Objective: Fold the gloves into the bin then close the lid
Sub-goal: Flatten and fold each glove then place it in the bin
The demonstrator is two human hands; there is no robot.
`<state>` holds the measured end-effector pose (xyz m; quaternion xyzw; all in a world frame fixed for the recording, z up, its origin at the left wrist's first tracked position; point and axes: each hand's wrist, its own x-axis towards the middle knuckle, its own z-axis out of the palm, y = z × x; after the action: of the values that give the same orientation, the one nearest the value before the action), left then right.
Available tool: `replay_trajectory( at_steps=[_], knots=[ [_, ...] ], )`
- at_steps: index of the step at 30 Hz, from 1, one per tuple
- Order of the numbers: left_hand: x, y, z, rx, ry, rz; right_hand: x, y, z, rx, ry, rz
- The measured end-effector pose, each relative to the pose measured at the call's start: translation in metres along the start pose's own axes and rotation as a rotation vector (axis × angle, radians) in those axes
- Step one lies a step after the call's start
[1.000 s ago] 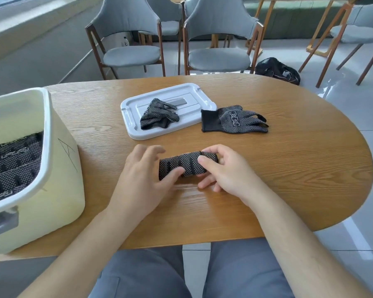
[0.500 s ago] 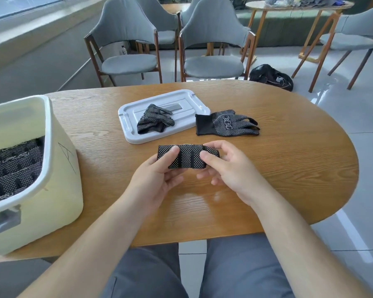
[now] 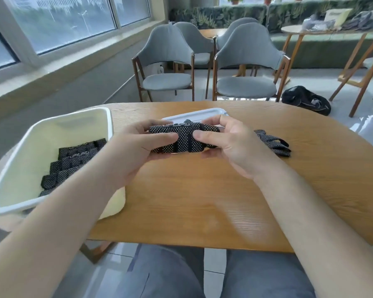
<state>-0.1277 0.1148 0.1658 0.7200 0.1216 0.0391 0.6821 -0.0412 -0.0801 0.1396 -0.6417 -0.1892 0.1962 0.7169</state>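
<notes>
A folded black glove with white dots is held up above the wooden table. My left hand grips its left end and my right hand pinches its right end, thumbs on top. The cream bin stands open at the left with several folded gloves inside. Its white lid lies on the table behind my hands, mostly hidden. A flat black glove lies to the right of my right hand.
Grey chairs stand beyond the table's far edge. A black bag lies on the floor at the right. Another table with clutter is at the far right. My legs are under the table's near edge.
Both hands lifted the folded glove off the table and raised it. My head tilted up and turned left, so the bin now sits closer to the middle.
</notes>
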Motion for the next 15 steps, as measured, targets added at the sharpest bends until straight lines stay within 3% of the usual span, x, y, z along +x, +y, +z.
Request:
replay_trajectory(
  at_steps=[5, 15],
  knots=[
    [-0.009, 0.037, -0.067, 0.252, -0.032, -0.011, 0.034, -0.032, 0.055, -0.308, -0.248, -0.044],
    [-0.004, 0.034, -0.193, 0.668, 0.034, -0.237, 0.102, -0.036, 0.194, -0.858, -0.454, -0.051]
  ],
)
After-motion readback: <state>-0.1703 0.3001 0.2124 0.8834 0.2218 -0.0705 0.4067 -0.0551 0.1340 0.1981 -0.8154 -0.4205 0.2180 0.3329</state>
